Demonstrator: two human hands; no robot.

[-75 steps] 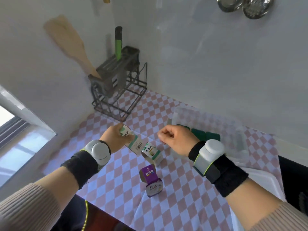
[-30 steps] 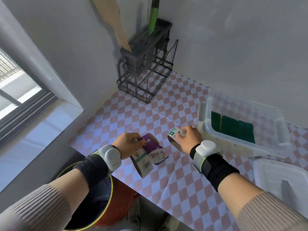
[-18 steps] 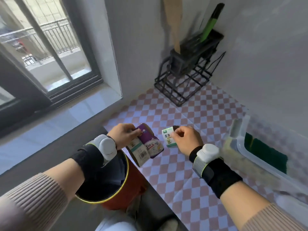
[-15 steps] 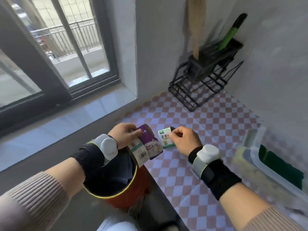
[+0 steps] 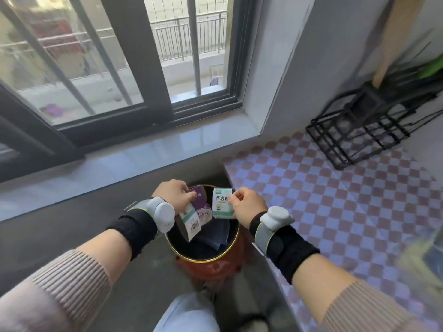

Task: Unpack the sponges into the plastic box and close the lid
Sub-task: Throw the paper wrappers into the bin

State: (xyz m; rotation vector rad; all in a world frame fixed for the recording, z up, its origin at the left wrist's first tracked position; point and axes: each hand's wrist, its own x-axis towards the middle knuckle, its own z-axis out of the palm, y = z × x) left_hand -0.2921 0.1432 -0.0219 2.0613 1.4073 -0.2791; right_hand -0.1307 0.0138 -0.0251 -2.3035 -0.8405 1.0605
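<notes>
My left hand point(image 5: 173, 194) grips two empty cardboard sponge sleeves, a purple one point(image 5: 201, 204) and a brown one with a barcode point(image 5: 189, 222). My right hand point(image 5: 247, 204) pinches a white and green sponge sleeve point(image 5: 221, 206) by its edge. Both hands hold the sleeves over the open mouth of a red bin point(image 5: 211, 262) on the floor. At the far right edge a blurred corner of the plastic box point(image 5: 431, 250) shows; its sponges and lid are out of view.
The counter with the pink checked cloth point(image 5: 335, 200) runs to the right of the bin. A black wire rack point(image 5: 359, 130) with utensils stands at its back corner. A window and stone sill point(image 5: 143, 154) lie ahead. My knee point(image 5: 189, 312) is below the bin.
My view has swung left from the counter to the bin. Both hands carried the sleeves off the counter and now hold them over the bin's mouth.
</notes>
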